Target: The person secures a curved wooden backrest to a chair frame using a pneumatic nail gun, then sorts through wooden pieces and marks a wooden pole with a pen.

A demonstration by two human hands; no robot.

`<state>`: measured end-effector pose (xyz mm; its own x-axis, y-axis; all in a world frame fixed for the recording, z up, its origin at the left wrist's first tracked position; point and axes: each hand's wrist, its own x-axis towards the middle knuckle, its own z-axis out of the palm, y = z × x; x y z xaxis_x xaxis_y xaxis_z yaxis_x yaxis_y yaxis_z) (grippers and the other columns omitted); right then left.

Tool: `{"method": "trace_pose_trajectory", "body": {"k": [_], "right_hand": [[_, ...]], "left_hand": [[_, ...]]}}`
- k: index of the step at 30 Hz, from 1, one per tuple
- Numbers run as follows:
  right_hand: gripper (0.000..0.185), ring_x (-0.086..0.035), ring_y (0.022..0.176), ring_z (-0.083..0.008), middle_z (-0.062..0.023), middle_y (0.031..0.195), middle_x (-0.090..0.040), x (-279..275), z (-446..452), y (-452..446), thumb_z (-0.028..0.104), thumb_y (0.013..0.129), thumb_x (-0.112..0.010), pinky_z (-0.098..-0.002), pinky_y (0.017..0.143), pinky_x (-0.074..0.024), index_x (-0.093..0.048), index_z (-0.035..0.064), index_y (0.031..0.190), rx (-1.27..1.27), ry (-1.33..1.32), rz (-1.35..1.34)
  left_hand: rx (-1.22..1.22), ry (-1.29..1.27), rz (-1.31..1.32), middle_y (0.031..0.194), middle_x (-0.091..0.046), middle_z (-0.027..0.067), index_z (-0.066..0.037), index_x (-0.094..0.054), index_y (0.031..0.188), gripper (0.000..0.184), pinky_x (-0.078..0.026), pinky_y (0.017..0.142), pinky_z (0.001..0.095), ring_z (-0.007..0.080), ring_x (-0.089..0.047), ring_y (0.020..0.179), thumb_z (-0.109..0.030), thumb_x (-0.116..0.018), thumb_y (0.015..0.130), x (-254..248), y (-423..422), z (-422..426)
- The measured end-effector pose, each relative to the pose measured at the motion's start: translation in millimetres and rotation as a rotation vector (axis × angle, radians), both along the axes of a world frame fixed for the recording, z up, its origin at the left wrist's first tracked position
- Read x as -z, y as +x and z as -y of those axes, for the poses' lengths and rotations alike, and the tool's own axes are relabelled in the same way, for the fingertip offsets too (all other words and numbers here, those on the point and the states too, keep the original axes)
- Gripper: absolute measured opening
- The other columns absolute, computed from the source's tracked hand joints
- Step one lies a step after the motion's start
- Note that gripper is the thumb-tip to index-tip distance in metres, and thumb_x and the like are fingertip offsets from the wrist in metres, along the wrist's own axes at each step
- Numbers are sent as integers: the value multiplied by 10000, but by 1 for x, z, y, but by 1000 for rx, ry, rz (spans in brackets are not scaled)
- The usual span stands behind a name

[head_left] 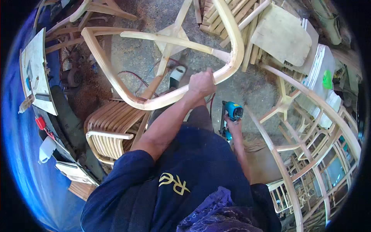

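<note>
Left hand (202,83) clasps curved wooden chair frame (170,99), upper centre (likely steadying it); right hand (234,126) grips teal nail gun (234,111).

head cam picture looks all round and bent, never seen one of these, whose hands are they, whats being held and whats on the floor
There is no machine arm here: these are a person's own bare hands. The single picture comes from a camera worn on the head, looking forward and down, so the dark shirt at the bottom is the wearer's. The round black border is probably from a wide lens.

The left hand grips a curved wooden frame. The right hand holds a teal tool. On the grey floor ahead lie stacked wood strips, and more wooden frames stand at the right.
</note>
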<state>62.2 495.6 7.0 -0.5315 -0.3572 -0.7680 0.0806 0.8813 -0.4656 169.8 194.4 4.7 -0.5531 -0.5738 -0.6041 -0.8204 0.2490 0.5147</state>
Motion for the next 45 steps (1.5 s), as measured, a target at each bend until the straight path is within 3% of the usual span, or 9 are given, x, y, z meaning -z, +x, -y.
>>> {"method": "trace_pose_trajectory", "body": {"k": [18, 21, 24, 30, 33, 37, 40, 44, 45], "right_hand": [[251, -547, 476, -110, -5, 630, -616, -18, -71, -46, 273, 841, -838, -300, 471, -406, -682, 77, 859, 244, -37, 19], [277, -552, 474, -120, -15, 624, -625, -16, -86, -54, 306, 836, -837, -307, 490, -422, -699, 67, 854, 222, -62, 40], [300, -564, 478, -135, -26, 611, -633, -13, -96, -62, 333, 837, -826, -316, 508, -438, -710, 61, 786, 137, 113, -6], [350, -577, 486, -142, -33, 565, -618, 6, -122, -79, 345, 843, -815, -323, 510, -440, -695, 59, 680, 175, 17, -3], [333, -578, 489, -140, -34, 571, -622, -5, -115, -91, 350, 850, -808, -322, 507, -441, -713, 53, 729, 93, 103, -5], [262, -584, 496, -132, -32, 591, -631, 13, -116, -103, 303, 853, -812, -315, 494, -443, -735, 57, 807, 195, 16, 73], [272, -576, 492, -139, -34, 596, -622, 15, -124, -112, 293, 854, -806, -315, 497, -445, -684, 61, 781, 214, -63, 89], [343, -568, 483, -162, -47, 595, -609, 28, -131, -116, 312, 855, -796, -344, 503, -449, -611, 72, 694, 232, -39, 79], [314, -567, 481, -158, -38, 601, -605, 30, -133, -120, 277, 856, -795, -337, 492, -448, -608, 74, 705, 196, -17, 86]], "left_hand": [[-38, -23, 91, 992, -747, 264, 1, -706, 1046, 408, -584, 868, 510, 417, -742, 954, -306, -715, 779, -14, -6, 0], [-28, -36, 92, 1000, -747, 260, -3, -699, 1074, 462, -576, 890, 508, 412, -737, 981, -353, -733, 774, -13, -5, -1], [-41, -23, 97, 1002, -748, 244, -40, -665, 1162, 561, -573, 886, 514, 410, -731, 989, -401, -782, 748, -15, -3, -2], [-36, -8, 184, 1084, -735, 216, -144, -590, 1300, 739, -567, 884, 514, 413, -707, 1030, -412, -870, 671, -15, 27, -8], [-73, -63, 170, 1092, -730, 262, -75, -634, 1164, 472, -547, 919, 528, 432, -707, 1053, -349, -737, 794, -14, 48, -13], [-87, -104, 214, 1102, -749, 185, -104, -645, 1253, 540, -565, 910, 502, 385, -720, 1042, -319, -776, 776, -13, 59, -19], [-97, -47, 241, 1168, -728, 172, -147, -626, 1299, 706, -567, 917, 480, 374, -705, 1073, -381, -861, 676, -3, 55, -15], [-81, -48, 279, 1136, -722, 183, -121, -634, 1240, 683, -567, 922, 491, 373, -695, 1104, -392, -864, 657, 7, 55, -15], [-150, -55, 282, 1141, -734, 175, -125, -632, 1179, 594, -564, 925, 480, 365, -699, 1114, -351, -871, 684, -14, 50, -18]]}}
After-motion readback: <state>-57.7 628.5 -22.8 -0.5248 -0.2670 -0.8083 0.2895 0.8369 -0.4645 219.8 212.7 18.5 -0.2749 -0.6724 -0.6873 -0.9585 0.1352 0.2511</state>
